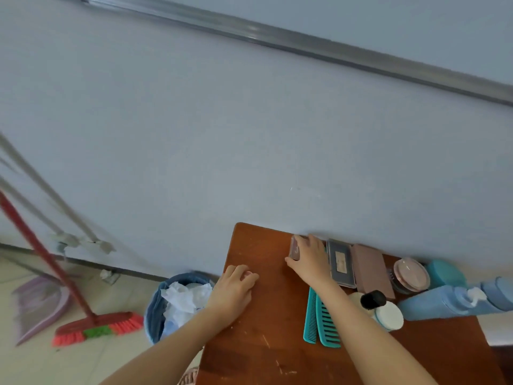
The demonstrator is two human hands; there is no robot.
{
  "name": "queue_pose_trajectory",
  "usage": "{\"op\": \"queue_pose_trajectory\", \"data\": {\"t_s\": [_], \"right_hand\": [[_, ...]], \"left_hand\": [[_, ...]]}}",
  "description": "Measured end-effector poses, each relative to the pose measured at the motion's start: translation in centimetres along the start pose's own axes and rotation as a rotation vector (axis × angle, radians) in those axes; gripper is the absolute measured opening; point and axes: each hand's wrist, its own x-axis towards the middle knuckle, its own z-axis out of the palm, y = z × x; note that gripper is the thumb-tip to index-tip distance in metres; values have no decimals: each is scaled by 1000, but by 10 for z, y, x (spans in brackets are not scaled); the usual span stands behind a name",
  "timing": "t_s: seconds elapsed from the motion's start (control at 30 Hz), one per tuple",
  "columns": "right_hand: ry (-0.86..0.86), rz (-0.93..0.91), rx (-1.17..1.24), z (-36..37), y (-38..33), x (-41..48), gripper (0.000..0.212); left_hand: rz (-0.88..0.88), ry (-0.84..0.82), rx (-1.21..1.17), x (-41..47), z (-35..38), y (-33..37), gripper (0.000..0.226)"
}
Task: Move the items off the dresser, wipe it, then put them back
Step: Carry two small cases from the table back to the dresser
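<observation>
Reaching across the brown desk (266,315), the right hand (309,259) has its fingers curled over a small pink case (294,248) at the far edge, right against the wall (194,162), with the thumb at the case's near end. The left hand (236,287) rests on the desk close to its left edge, fingers bent under. A trace of pink shows at the fingertips, but I cannot tell whether it holds anything.

The other items crowd the right part of the desk. Just right of the right hand lies a dark grey flat case (341,263), touching a mauve case (372,269). Further right sit a round pink compact (410,275) and a teal jar (444,273), both near the wall. A blue bottle (449,304) lies on its side in front of them. Nearer, two teal combs (319,320) lie side by side under the right forearm, with a black-capped item (373,298) and a white round pad (388,315) beside them.

On the floor left of the desk stands a blue bin (155,312) with crumpled paper (186,298). Further left are a red broom (97,326) and a purple dustpan (39,307).
</observation>
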Motion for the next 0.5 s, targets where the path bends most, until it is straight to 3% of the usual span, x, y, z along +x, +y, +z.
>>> {"op": "queue_pose_trajectory", "data": {"t_s": [0.17,0.23,0.37,0.5], "right_hand": [[10,-83,-93,11,-4,3,54],[19,-111,-90,11,-5,0,55],[-15,-198,41,13,-13,-22,61],[-19,-283,144,14,-26,-54,68]], "left_hand": [[-145,106,-48,-17,-23,-13,21],[-210,152,-81,-29,-31,-17,30],[-319,196,-52,-58,-44,-25,27],[-358,196,-46,-77,-53,-26,40]]}}
